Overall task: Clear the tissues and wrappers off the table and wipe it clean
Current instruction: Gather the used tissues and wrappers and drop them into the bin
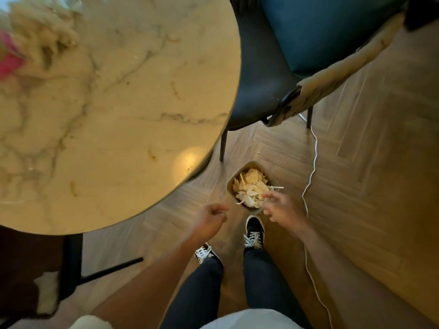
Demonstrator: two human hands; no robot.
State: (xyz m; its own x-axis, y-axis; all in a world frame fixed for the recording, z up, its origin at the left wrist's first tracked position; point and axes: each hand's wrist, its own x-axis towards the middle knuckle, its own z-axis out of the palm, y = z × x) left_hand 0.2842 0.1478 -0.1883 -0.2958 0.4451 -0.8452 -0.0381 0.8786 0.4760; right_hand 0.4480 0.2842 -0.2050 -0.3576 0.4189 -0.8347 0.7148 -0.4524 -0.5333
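Fingers (269, 195) of both hands loosely curled, empty, above bin (231, 184); marble table (133, 96) on herringbone wood floor (370, 148).

Crumpled white tissues and wrappers (250, 189) fill a small tan bin (230, 186) on the floor beside the round marble table (133, 96); blurred clutter (40, 41) lies at its far left.

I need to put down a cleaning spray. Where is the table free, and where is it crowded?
The marble table is bare from its middle to the edge beside the dark chair and the near edge above the bin. Crowded only at the far left: a blurred beige heap with something pink.
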